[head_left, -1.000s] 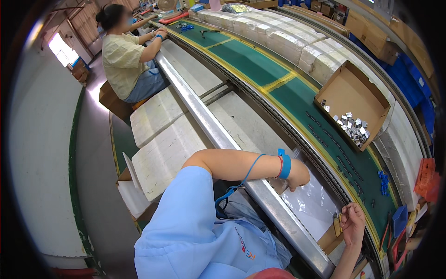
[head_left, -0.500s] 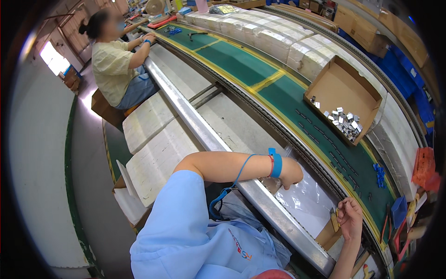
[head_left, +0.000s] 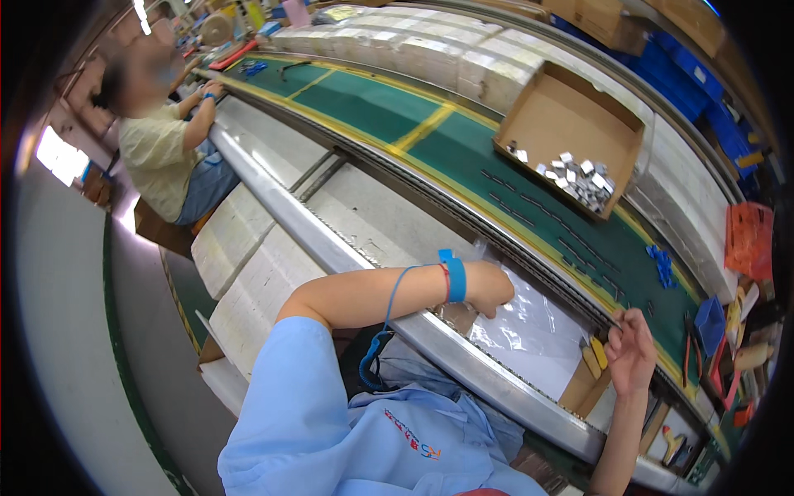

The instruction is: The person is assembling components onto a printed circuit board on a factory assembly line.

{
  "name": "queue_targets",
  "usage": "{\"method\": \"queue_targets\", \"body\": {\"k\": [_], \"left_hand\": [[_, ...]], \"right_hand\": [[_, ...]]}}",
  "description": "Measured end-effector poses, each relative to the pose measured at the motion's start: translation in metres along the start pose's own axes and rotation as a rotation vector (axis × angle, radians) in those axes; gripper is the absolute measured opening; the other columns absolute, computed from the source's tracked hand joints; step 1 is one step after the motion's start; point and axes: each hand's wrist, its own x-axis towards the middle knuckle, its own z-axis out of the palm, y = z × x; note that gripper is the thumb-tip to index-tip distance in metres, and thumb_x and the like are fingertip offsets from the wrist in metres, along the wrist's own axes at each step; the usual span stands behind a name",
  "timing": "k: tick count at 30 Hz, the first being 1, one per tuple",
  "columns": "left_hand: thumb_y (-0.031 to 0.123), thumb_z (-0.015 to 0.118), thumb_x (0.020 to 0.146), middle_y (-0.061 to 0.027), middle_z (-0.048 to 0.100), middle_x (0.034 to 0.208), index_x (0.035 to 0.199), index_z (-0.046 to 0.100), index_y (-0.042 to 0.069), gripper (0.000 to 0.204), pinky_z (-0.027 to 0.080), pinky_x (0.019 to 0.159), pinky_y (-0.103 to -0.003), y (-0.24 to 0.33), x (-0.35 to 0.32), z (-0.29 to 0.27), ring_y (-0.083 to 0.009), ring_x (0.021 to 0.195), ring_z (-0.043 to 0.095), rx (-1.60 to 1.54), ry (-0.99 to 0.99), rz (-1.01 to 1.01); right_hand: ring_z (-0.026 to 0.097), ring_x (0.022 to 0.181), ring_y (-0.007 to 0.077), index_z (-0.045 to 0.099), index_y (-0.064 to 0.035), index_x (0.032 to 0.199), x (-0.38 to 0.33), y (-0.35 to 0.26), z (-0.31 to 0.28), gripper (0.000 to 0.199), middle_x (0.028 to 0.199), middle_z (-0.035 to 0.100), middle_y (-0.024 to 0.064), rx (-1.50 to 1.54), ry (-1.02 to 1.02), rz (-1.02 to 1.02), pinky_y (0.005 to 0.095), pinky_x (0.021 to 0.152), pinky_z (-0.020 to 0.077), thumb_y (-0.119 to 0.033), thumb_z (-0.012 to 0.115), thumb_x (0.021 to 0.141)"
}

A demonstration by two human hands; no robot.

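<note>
My left hand [head_left: 494, 288], a blue strap [head_left: 453, 278] with a coiled cord at its wrist, is closed with its fingers curled down. It is over a clear plastic bag [head_left: 517, 331] on a white sheet in the trough beside the belt. Whatever its fingertips hold is hidden. At the near edge of the green belt [head_left: 463, 147], my right hand [head_left: 634, 347] has its fingers bent together at the tips; anything between them is too small to name. Close to that hand, yellow pieces [head_left: 597, 354] stick up beside a cardboard box [head_left: 584, 388]. Small dark strips [head_left: 585, 252] lie in rows on the belt.
An open cardboard box [head_left: 571, 116] with many small silvery pieces sits across the belt. Blue pieces [head_left: 661, 264] and pliers [head_left: 691, 351] lie toward the right. A metal rail [head_left: 463, 355] runs before me. Another person [head_left: 157, 149] works at the far left.
The view has shifted, so the belt and boxes appear further left. My right hand has moved away from the yellow pieces to the belt's edge. My left hand stays over the plastic bag.
</note>
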Motion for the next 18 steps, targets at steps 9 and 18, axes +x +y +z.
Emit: {"method": "queue_targets", "body": {"k": [9, 18], "left_hand": [[0.024, 0.067, 0.077, -0.0153, 0.066, 0.093, 0.109, 0.061, 0.007, 0.037, 0.049, 0.075, -0.042, -0.004, -0.005, -0.002, -0.0338, 0.088, 0.062, -0.050, 0.017, 0.000], [0.018, 0.067, 0.075, -0.0143, 0.066, 0.090, 0.107, 0.061, 0.006, 0.035, 0.049, 0.073, -0.041, 0.000, -0.003, -0.007, -0.0327, 0.085, 0.063, -0.082, 0.029, -0.021]], "right_hand": [[0.044, 0.065, 0.0092, 0.051, -0.0066, 0.099, 0.010, -0.007, -0.005, 0.023, 0.097, 0.053, 0.0052, 0.028, -0.012, 0.005, 0.0226, 0.054, 0.0368, -0.027, 0.055, 0.090], [0.044, 0.066, 0.0089, 0.051, -0.0035, 0.099, 0.006, -0.008, -0.008, 0.028, 0.096, 0.052, 0.0039, -0.037, 0.089, 0.064, 0.0218, 0.055, 0.0361, -0.030, 0.054, 0.091]]}}
